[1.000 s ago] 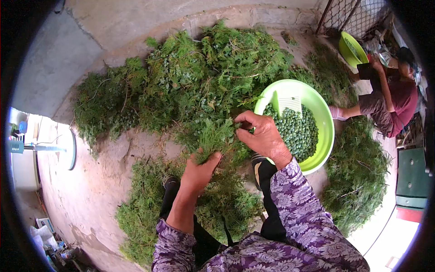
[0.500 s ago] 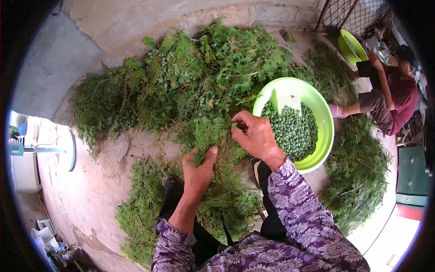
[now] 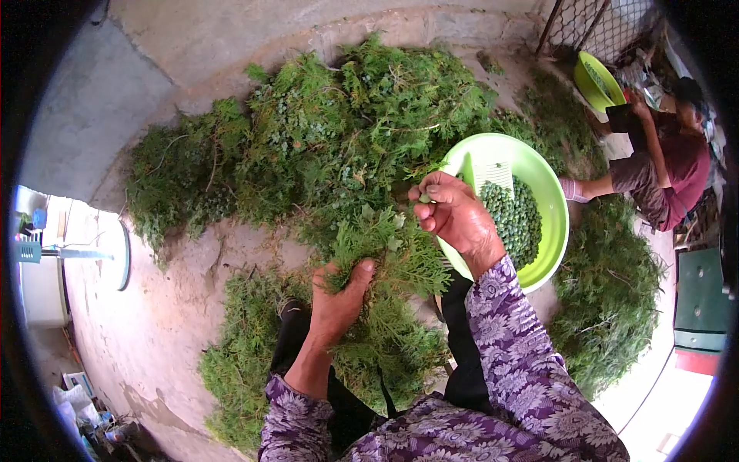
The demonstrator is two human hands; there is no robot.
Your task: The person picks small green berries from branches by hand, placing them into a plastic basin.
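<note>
My left hand (image 3: 339, 300) is closed around the stems of a leafy evergreen sprig (image 3: 369, 242), whose fronds fan out up and to the right. My right hand (image 3: 466, 219) is in front of the left edge of a light green plastic basin (image 3: 556, 231). Between its thumb and fingertips it pinches a small green cone (image 3: 425, 198). Many round green cones (image 3: 519, 223) lie in the basin, below its ridged washboard panel (image 3: 493, 173). Part of the basin's near rim is hidden behind my right hand and wrist.
A big heap of evergreen branches (image 3: 331, 115) lies ahead, with more cut greenery (image 3: 246, 346) near my feet and another pile (image 3: 604, 300) at right. A person (image 3: 677, 162) sits at the far right beside a second green basin (image 3: 596, 81). A fan (image 3: 119, 254) stands at left.
My right hand has moved right and slightly up from the sprig to the basin's edge, palm turned more upward. The sprig in my left hand now spreads wider to the right.
</note>
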